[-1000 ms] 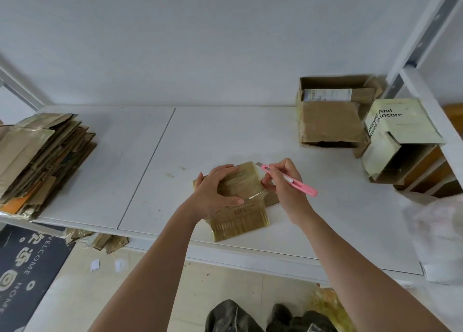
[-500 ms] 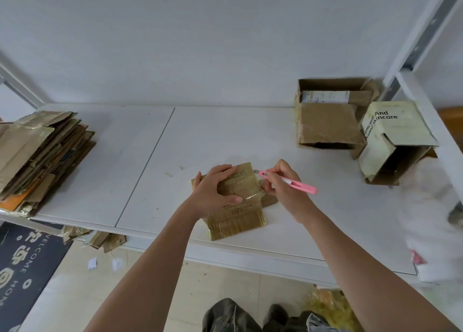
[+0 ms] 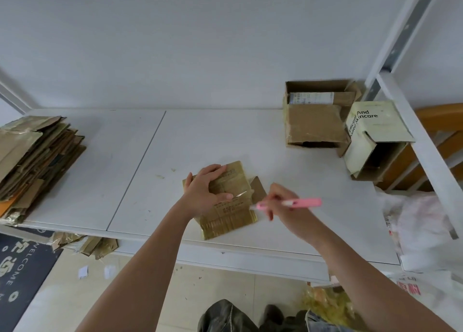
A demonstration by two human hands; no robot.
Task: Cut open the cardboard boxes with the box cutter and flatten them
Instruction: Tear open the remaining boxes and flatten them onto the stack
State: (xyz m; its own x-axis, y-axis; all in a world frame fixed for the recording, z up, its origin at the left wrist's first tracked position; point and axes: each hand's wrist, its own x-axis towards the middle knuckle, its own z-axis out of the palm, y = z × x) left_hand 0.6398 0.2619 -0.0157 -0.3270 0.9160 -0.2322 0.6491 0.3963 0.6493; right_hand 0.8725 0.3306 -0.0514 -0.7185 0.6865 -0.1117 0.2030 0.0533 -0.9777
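A small brown cardboard box (image 3: 231,220), wrapped in shiny tape, lies flat near the front of the white table (image 3: 220,136). My left hand (image 3: 206,187) presses down on its top with spread fingers. My right hand (image 3: 280,201) grips a pink box cutter (image 3: 292,203) just right of the box, its tip at the box's right edge. A brown flap (image 3: 259,189) sticks out on that side. Two unflattened boxes stand at the back right: an open brown box (image 3: 314,126) and a pale green skincare box (image 3: 373,141).
A stack of flattened cardboard (image 3: 32,161) fills the table's left end. A white shelf post (image 3: 400,38) rises at the right, with white plastic bags (image 3: 426,226) below it. Cardboard scraps (image 3: 85,244) and a dark doormat (image 3: 20,276) lie on the floor.
My right hand has drawn the cutter toward me along the box's right side, from the upper edge down to the lower right edge. My left hand stays pressed on the box.
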